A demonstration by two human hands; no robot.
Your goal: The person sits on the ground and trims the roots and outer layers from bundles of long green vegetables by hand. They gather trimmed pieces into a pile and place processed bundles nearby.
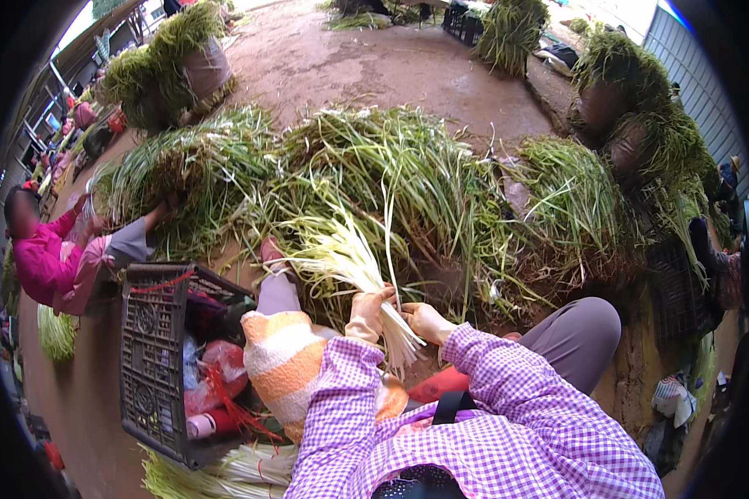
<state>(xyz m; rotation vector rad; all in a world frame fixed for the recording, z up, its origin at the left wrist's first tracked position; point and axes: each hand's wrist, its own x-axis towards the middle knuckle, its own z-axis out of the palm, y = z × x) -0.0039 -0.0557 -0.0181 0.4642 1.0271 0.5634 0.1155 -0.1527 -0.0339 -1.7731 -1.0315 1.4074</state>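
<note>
My left hand (367,314) is closed around a bunch of pale-stemmed leafy greens (356,265), possibly garlic chives, whose leaves fan out away from me and whose white ends hang towards my lap. Close on its right, my right hand (425,320) pinches the lower part of a single long stalk (388,231), which stands up beside the bunch. An orange and white striped towel (281,368) covers my left thigh. Beyond both hands lies a long heap of loose greens (406,162) with soil on parts of it.
At my left stands a black plastic crate (156,362) holding bags and a pink-lidded red flask (209,424). Tied pale bundles (243,468) lie behind it. A person in pink (50,262) sits at the far left, handling greens. Stacked sacks of greens (624,112) rise at the right.
</note>
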